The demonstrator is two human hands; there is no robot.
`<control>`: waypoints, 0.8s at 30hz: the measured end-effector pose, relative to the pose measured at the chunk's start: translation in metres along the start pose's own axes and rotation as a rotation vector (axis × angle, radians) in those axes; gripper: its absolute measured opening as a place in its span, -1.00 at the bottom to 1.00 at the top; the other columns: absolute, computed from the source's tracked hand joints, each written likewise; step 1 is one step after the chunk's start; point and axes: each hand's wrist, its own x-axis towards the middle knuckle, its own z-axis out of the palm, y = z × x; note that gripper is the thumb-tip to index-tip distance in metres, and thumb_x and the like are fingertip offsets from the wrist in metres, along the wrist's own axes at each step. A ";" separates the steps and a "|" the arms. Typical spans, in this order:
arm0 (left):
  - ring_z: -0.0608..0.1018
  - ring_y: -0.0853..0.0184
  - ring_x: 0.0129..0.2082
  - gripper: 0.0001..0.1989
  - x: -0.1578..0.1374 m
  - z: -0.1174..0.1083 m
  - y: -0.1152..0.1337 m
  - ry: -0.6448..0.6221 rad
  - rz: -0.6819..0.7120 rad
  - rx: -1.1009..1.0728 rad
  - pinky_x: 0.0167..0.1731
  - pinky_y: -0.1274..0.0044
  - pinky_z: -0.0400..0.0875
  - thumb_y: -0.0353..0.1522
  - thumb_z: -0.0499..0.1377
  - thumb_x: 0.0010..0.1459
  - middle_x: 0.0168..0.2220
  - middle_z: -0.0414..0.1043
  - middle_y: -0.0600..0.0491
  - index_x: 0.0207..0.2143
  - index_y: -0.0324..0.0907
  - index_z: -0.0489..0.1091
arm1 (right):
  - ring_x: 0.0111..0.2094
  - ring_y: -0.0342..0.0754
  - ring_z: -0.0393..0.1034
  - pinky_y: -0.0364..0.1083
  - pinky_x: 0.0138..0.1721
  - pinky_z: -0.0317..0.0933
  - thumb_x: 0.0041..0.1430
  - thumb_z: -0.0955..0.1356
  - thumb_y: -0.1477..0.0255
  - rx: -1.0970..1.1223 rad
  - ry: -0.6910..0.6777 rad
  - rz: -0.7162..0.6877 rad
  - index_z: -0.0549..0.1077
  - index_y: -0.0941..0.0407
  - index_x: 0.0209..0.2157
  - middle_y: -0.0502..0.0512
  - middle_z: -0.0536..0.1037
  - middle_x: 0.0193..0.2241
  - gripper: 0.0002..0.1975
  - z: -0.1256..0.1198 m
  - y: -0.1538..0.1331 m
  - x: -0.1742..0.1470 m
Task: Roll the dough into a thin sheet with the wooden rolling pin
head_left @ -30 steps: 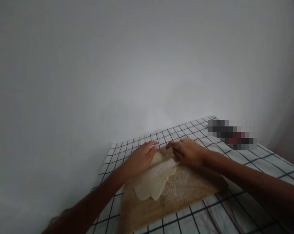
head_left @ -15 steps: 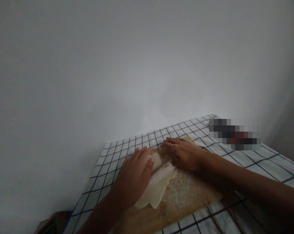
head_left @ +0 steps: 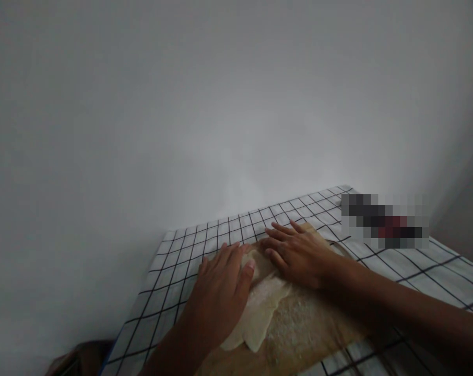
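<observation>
A thin, pale sheet of dough with an uneven edge lies on a wooden board dusted with flour. My left hand rests over the dough's left side, fingers stretched forward and the thumb apart. Across the far right part of the dough reaches my right hand, palm down with its fingers spread. Between the hands shows a pale raised band; whether it is folded dough or a roller cannot be made out. What lies beneath both palms is hidden.
The board lies on a white tablecloth with a dark grid. A pixelated dark and red object is at the far right. A pale wall stands behind the table. Something brown shows at the lower left.
My right hand's fingers have spread wider, and its thumb now stands apart. My left hand stays over the dough with little movement. The view has shifted slightly.
</observation>
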 end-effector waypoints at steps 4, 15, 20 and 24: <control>0.36 0.10 0.19 -0.59 -0.001 -0.004 0.006 0.022 -0.015 0.000 0.15 0.10 0.27 -0.22 -0.15 0.34 0.14 0.40 -0.02 0.12 -0.03 0.30 | 0.24 0.24 0.18 0.32 0.20 0.03 0.35 0.18 0.33 -0.016 -0.014 -0.002 0.37 0.01 0.17 0.17 0.39 0.19 -0.59 -0.001 -0.004 -0.005; 0.26 0.03 0.26 -0.55 -0.009 0.007 0.009 0.005 0.001 0.047 0.19 0.06 0.18 -0.19 -0.08 0.31 0.23 0.29 -0.02 0.20 -0.03 0.22 | 0.22 0.11 0.21 0.15 0.24 0.03 0.32 0.17 0.38 -0.001 0.019 -0.015 0.33 0.11 0.21 0.16 0.40 0.18 -0.54 -0.013 -0.015 -0.021; 0.10 -0.05 0.34 -0.53 -0.015 0.004 0.016 -0.037 -0.016 0.078 0.20 -0.04 0.10 -0.17 -0.09 0.31 0.30 0.17 -0.06 0.21 -0.06 0.23 | 0.27 0.12 0.14 0.19 0.25 0.02 0.34 0.14 0.37 0.017 -0.009 0.017 0.32 0.11 0.22 0.17 0.34 0.23 -0.53 -0.019 -0.021 -0.031; 0.05 -0.05 0.36 -0.52 -0.021 0.004 0.021 -0.006 0.009 0.074 0.20 -0.06 0.08 -0.16 -0.09 0.31 0.32 0.15 -0.05 0.21 -0.03 0.23 | 0.29 0.13 0.10 0.24 0.27 -0.02 0.36 0.14 0.34 0.032 -0.006 0.055 0.29 0.09 0.25 0.16 0.31 0.25 -0.52 -0.018 -0.024 -0.045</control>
